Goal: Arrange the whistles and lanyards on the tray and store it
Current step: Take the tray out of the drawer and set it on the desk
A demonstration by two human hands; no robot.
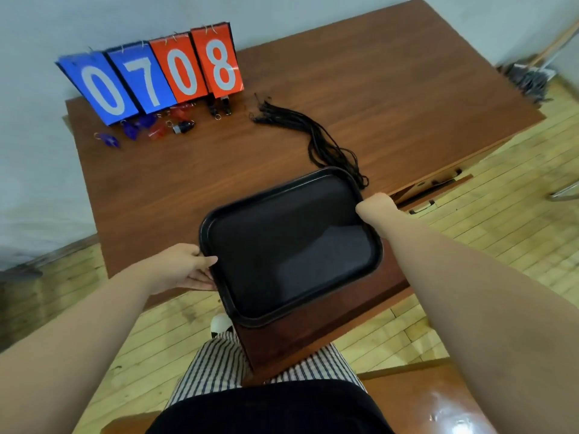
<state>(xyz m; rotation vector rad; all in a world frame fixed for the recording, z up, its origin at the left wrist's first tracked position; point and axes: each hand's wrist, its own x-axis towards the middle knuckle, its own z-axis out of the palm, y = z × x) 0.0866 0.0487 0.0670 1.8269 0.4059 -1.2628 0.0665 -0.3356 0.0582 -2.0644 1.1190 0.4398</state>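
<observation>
Left hand [185, 267] pinches the 9 o'clock rim and right hand [376, 206] clasps the 2 o'clock corner of the empty black rectangular plastic tray [291, 245], at the near edge of the brown wooden desk [391, 89]. It looks stiff, light and likely slick, so opposite rims suit. At 12 o'clock limp black cord lanyards [313, 133] run behind its rim; at 11, small coloured plastic whistles [147, 126] sit partly hidden under the blue-and-red flip scoreboard [156, 73], too blurred to count

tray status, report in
Hands: left hand and right hand grip tray on opposite sides. Empty, at near edge of desk. Not yet loaded: whistles, lanyards, farther back; lanyards' tail by tray's far corner.
</observation>
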